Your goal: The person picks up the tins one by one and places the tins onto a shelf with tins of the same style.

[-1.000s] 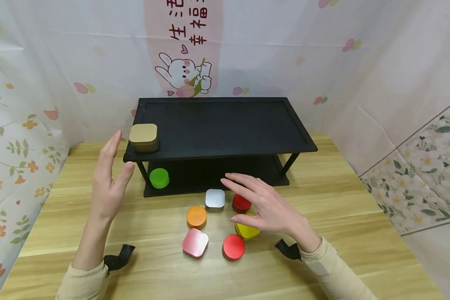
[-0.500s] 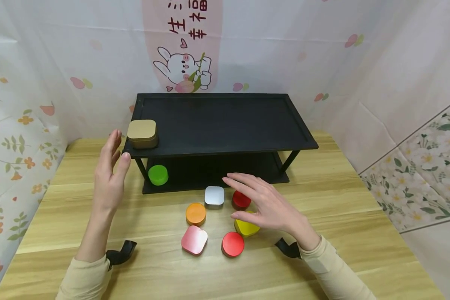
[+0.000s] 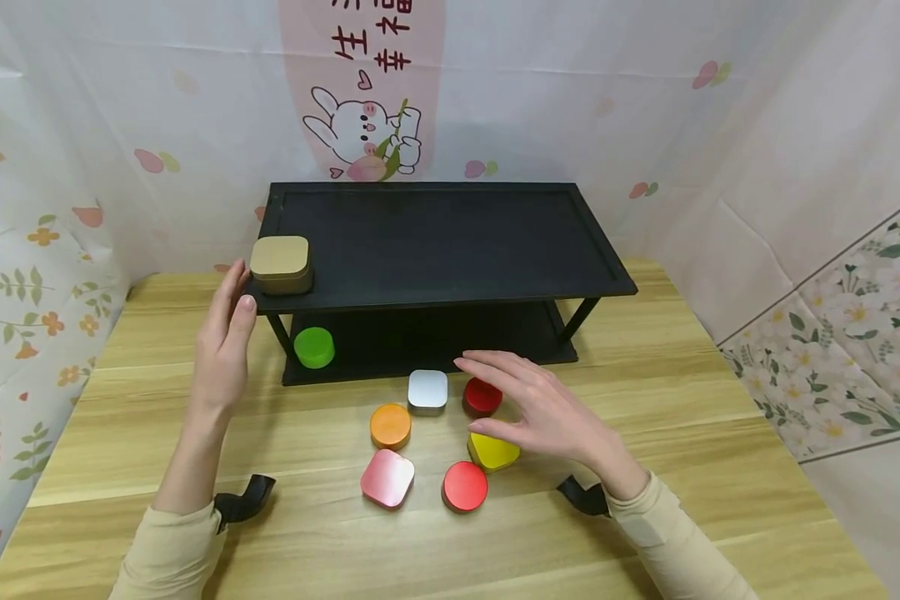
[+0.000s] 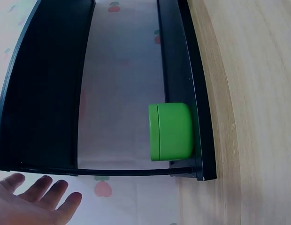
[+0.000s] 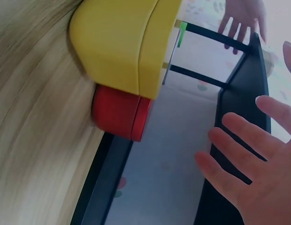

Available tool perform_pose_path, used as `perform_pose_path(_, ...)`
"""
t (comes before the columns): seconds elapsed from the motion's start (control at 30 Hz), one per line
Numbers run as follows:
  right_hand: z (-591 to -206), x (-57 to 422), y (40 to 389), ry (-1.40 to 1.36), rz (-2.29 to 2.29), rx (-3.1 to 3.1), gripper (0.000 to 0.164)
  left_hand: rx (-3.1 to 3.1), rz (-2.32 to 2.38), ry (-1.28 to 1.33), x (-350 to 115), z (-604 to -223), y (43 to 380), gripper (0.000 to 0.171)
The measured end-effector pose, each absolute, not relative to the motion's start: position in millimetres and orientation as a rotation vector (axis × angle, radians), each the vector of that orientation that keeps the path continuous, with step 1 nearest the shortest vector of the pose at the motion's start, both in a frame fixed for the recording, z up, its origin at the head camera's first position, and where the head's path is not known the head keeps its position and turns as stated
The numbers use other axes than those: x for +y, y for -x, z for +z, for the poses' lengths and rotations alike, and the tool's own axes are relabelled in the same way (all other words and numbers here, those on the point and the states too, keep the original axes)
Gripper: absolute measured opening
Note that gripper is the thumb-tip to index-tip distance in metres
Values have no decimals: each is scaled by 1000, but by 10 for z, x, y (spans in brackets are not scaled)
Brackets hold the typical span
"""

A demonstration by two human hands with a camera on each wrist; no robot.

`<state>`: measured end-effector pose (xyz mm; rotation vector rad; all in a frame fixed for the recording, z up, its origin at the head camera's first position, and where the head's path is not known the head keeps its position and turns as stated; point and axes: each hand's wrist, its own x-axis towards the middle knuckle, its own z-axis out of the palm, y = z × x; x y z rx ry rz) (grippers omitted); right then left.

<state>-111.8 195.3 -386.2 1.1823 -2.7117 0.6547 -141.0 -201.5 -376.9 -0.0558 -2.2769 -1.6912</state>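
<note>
My left hand (image 3: 221,354), fingers extended, is at the left end of the black two-tier shelf (image 3: 435,242), beside the gold square tin (image 3: 281,265) on its upper tier. Whether it touches the shelf is unclear. A round green tin (image 4: 172,132) stands at the lower tier's left end. My right hand (image 3: 543,410) hovers with spread fingers over the yellow tin (image 3: 492,452), partly covering it, and close to the dark red round tin (image 3: 483,397). Nothing is held by either hand.
In front of the shelf, a white square tin (image 3: 427,390), an orange round tin (image 3: 390,426), a pink square tin (image 3: 387,478) and a bright red round tin (image 3: 465,487) stand on the wooden table (image 3: 330,558). A printed curtain (image 3: 525,100) hangs behind.
My left hand has shifted slightly right, closer to the shelf's left end and the gold tin. The right hand has edged slightly right. The head view has tilted a little; the tins stay in place.
</note>
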Motion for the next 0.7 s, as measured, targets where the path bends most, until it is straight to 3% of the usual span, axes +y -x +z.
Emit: perform_pose_path(0.7,-3913,2176,1067,-1130,674,-2842,68,-2266,-1804,60,-2003,-3748,1430,52)
